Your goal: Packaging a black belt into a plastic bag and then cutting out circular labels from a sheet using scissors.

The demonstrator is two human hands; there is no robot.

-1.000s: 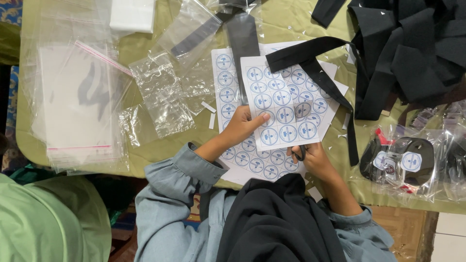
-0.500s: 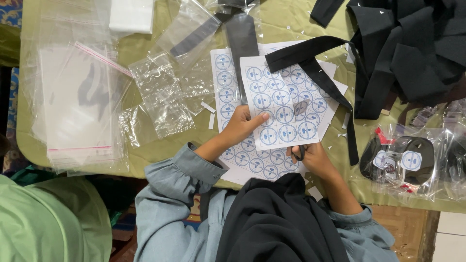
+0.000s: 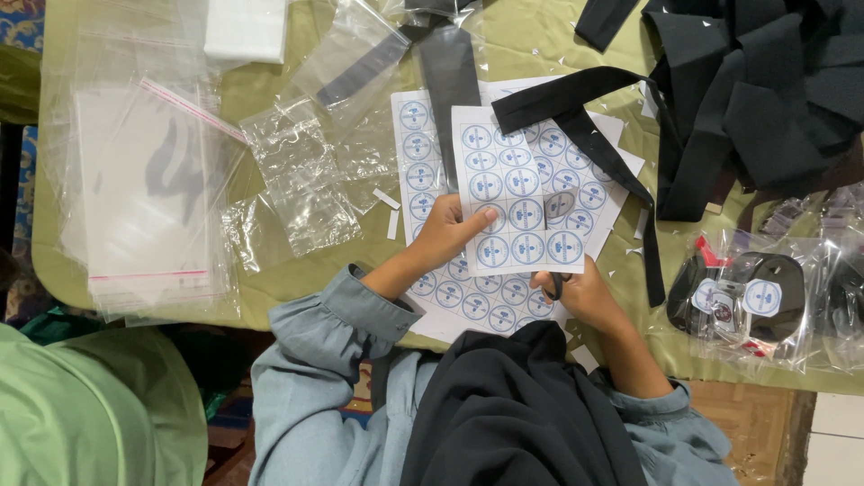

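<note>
My left hand point(image 3: 445, 236) pinches the lower left of a white sheet of round blue stickers point(image 3: 515, 191), holding it above the green table. My right hand point(image 3: 589, 295) grips black-handled scissors point(image 3: 554, 286) at the sheet's bottom edge. The blades run up behind the sheet and show through it as a dark shape. More sticker sheets point(image 3: 421, 171) lie flat underneath. A black strap point(image 3: 576, 126) crosses them.
Clear plastic bags point(image 3: 148, 193) are stacked at the left, with crumpled ones point(image 3: 301, 184) beside them. A pile of black fabric point(image 3: 765, 99) fills the top right. Bagged black items with stickers point(image 3: 756, 297) sit at the right. A person in green point(image 3: 90, 414) is at the lower left.
The held sheet has turned from tilted to nearly square. The scissor blades have slid further up behind it.
</note>
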